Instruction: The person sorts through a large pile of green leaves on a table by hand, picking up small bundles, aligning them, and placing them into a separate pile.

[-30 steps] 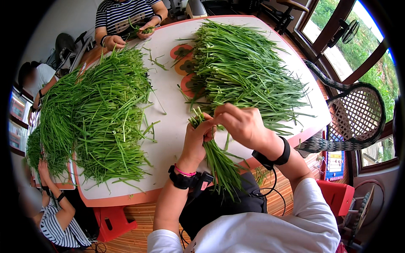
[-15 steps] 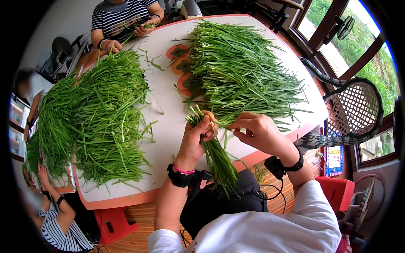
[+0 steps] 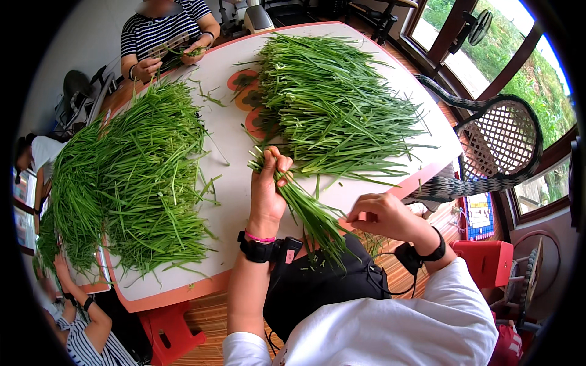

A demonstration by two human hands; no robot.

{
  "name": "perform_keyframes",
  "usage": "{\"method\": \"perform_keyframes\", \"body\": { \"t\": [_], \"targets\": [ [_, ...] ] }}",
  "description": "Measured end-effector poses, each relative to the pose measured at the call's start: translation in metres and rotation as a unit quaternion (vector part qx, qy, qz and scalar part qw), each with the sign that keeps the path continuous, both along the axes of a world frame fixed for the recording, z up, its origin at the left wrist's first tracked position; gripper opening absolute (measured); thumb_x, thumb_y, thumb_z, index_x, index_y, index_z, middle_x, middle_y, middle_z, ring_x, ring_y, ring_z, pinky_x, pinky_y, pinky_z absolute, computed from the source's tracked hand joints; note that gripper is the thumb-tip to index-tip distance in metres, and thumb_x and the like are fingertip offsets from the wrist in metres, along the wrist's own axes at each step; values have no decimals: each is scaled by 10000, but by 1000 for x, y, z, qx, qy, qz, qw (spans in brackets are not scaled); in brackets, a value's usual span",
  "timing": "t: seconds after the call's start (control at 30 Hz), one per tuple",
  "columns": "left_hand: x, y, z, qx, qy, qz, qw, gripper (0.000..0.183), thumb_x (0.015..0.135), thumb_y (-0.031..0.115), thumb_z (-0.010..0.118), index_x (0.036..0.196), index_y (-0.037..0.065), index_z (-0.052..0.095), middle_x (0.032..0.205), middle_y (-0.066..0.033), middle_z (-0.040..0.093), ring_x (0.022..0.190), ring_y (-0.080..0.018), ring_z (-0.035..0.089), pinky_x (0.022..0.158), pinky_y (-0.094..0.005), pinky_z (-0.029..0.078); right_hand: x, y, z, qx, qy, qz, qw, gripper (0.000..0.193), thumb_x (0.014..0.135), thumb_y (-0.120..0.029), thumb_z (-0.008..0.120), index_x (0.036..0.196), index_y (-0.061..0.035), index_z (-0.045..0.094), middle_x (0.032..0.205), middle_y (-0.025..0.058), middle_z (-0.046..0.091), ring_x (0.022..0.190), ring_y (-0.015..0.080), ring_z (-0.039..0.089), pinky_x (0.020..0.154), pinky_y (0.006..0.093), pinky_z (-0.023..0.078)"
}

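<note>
My left hand (image 3: pixel 268 186) is wrapped round a bunch of garlic chives (image 3: pixel 312 210), gripping it near the pale stem ends. The leaves slant down to the right, past the table edge and over my lap. Beside the leaf ends is my right hand (image 3: pixel 387 215), its fingers curled in a pinch. Whatever it holds, if anything, is too small to make out. A big heap of chives (image 3: pixel 342 107) lies on the table beyond my hands, and another heap (image 3: pixel 152 177) spreads along the left side.
The white table (image 3: pixel 235 195) has an orange rim. Across it, a person in a striped shirt (image 3: pixel 165 33) handles greens; other people are at the left. A woven chair (image 3: pixel 500 137) stands at the right, near a red stool (image 3: pixel 485 262). Loose leaves (image 3: pixel 210 96) lie between the heaps.
My right hand has moved down and right, away from the stems near my left hand. My left hand still holds the bunch, whose leaf ends have swung to the right.
</note>
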State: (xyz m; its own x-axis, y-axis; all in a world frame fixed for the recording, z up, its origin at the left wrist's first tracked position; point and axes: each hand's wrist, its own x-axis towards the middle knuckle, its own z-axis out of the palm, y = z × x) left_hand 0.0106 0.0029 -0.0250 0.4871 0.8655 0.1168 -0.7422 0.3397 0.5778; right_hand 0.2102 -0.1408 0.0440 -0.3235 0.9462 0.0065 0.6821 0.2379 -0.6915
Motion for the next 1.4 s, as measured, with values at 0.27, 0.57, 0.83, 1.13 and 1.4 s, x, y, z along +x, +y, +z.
{"method": "perform_keyframes", "body": {
  "t": [0.27,0.57,0.83,1.13,1.4],
  "targets": [
    [2,-1,3,-34,-10,-6,999,304,873,402,567,903,104,521,591,75,307,631,-47,323,490,-163,237,79,-99,3,-142,-355,-172,908,127,699,-253,725,717,-128,713,662,73,643,616,261,616,573,356,479],
    [-5,8,0,-34,-3,-12,999,287,886,277,593,1073,69,531,576,79,256,599,-38,315,492,-159,237,157,-100,-81,-286,-47,-416,862,401,820,-405,635,796,-5,648,678,77,648,572,158,642,489,285,504],
    [-1,4,2,-23,21,-5,1000,320,898,285,573,1103,48,511,584,77,256,611,-37,318,506,-168,235,235,-96,-205,-126,374,-649,650,472,742,-483,704,936,-73,574,745,27,507,652,178,528,564,317,459],
    [-1,1,6,-7,-28,-34,999,231,902,233,567,1046,54,542,562,72,249,598,-50,289,489,-175,238,286,-65,-257,172,479,-673,536,511,626,-172,836,1036,3,586,1003,58,598,862,183,571,731,306,465],
    [-7,4,0,-23,-49,-63,997,169,924,180,514,1020,59,583,550,62,251,583,-62,245,453,-175,230,280,-65,-261,173,435,-678,567,503,619,-118,834,1017,43,574,973,49,600,836,157,575,728,287,461]
  ]
}}
